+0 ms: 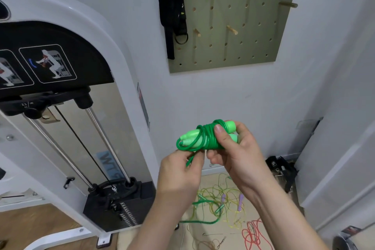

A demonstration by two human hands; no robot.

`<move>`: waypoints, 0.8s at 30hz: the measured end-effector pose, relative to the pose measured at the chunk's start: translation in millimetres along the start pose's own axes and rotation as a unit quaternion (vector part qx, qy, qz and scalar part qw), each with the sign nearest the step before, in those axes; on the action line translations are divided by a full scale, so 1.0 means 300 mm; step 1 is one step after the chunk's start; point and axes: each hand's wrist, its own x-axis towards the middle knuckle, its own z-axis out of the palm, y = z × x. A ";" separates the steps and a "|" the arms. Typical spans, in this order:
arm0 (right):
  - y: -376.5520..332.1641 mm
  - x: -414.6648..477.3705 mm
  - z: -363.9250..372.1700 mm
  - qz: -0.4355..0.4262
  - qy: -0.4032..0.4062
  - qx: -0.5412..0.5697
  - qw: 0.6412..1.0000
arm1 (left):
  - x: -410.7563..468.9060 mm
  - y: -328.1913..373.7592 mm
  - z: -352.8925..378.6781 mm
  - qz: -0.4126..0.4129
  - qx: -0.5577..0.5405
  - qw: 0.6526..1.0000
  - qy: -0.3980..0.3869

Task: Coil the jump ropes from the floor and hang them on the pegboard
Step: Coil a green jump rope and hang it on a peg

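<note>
Green jump rope, cord wound round its two pale handles, is clamped in the right hand, thumb pressed on the coils. Just under it the left hand pinches the loose cord end; the pegboard is above both hands, tangled ropes below them.

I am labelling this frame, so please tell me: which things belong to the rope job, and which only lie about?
Job: green jump rope, gripped by the right hand, a strand pinched by the left hand; tangled ropes on the floor; pegboard.
Lying about: cable machine; black straps on the pegboard.
</note>
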 end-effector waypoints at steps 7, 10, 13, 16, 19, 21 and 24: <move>0.129 0.017 -0.028 -0.140 0.121 -0.242 0.952 | -0.019 0.054 -0.014 0.161 0.367 0.914 -0.065; 0.135 0.016 -0.048 -0.194 0.113 -0.307 0.925 | -0.018 0.036 -0.013 0.201 0.438 0.873 -0.074; 0.111 0.021 -0.061 -0.241 0.098 -0.364 0.894 | 0.008 0.057 -0.046 0.246 0.437 0.864 -0.048; 0.080 0.031 -0.082 -0.253 0.060 -0.401 0.878 | 0.041 0.079 -0.092 0.274 0.414 0.867 -0.037; 0.041 0.028 -0.119 -0.227 0.009 -0.438 0.870 | 0.091 0.090 -0.155 0.304 0.399 0.864 -0.032; 0.015 0.015 -0.128 -0.201 -0.042 -0.432 0.878 | 0.128 0.110 -0.190 0.304 0.390 0.868 -0.055; -0.028 -0.005 -0.104 -0.180 -0.135 -0.424 0.877 | 0.169 0.125 -0.201 0.259 0.294 0.914 -0.104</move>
